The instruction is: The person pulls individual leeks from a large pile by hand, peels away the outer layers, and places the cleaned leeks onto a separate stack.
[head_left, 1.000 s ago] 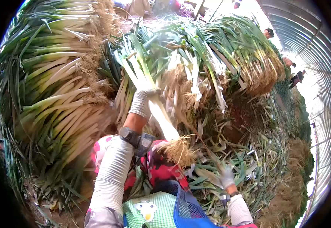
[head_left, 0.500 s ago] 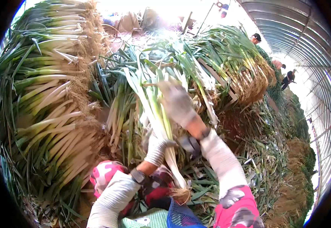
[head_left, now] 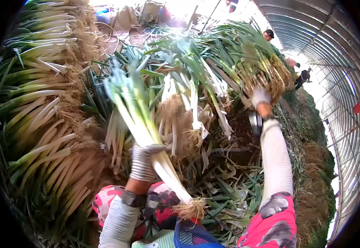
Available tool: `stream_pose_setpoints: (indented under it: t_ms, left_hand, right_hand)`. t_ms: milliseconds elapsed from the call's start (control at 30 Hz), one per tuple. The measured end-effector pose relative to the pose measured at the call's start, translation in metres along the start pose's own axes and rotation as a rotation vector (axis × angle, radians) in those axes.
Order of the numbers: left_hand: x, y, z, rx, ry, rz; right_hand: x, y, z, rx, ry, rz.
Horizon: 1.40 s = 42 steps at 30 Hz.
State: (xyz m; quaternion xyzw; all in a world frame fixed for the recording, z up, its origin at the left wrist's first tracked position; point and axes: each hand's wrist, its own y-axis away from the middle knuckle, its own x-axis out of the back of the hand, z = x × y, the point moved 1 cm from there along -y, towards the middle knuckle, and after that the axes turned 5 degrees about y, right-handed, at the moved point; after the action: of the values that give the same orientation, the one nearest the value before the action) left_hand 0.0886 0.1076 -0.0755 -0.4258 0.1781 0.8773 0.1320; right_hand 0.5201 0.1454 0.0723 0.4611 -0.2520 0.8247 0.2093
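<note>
My left hand (head_left: 144, 157), in a ribbed pale glove, is closed around a few long green onions (head_left: 144, 124). Their rooted ends (head_left: 190, 208) point down toward my lap and the leafy tops reach up and left. My right hand (head_left: 260, 97), gloved and blurred, is stretched out at the root ends of a pile of untrimmed green onions (head_left: 246, 53); its fingers are smeared by motion. A dark and silvery object (head_left: 255, 124) hangs beside the right wrist. More green onions (head_left: 171, 91) with white stems and roots lie just ahead of the left hand.
On the left, a tall stack of green onions (head_left: 43, 103) has its roots facing inward. Torn leaves (head_left: 229, 190) litter the ground at right. A wooden strip (head_left: 225, 76) lies under the right pile. Other people (head_left: 301, 78) are farther back, beside the ribbed tunnel wall (head_left: 312, 29).
My right hand has moved away from the held green onions, right and forward to the untrimmed pile. My left hand, with the green onions, has shifted slightly left.
</note>
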Motion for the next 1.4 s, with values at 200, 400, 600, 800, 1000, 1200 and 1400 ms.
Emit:
stream_pose_setpoints:
  t_ms: [200,400,600,800,1000,1200,1400]
  left_hand:
    - [0.008,-0.016,0.019,0.261,0.236,-0.028]
    - [-0.014,0.012,0.006,0.238,0.204,0.153]
    - [0.007,-0.006,-0.005,0.2,0.154,0.231]
    - [0.014,-0.01,-0.012,0.262,0.143,0.264]
    - [0.0,0.001,0.004,0.183,0.115,0.204]
    - [-0.005,0.013,-0.008,0.242,0.023,0.033]
    - [0.016,0.014,-0.03,0.311,0.071,-0.061]
  right_hand:
    - [-0.09,0.055,-0.033,0.19,-0.193,-0.296]
    - [-0.03,0.05,-0.263,0.467,-0.716,-0.05]
    - [-0.051,0.022,-0.348,0.218,-0.661,-0.388]
    - [-0.102,0.014,-0.306,0.244,-0.655,-0.214]
    - [-0.071,0.141,-0.21,0.303,-0.652,-0.386]
    - [-0.065,0.299,-0.12,0.384,-0.603,-0.38]
    - [-0.112,0.318,-0.077,0.215,-0.672,-0.392]
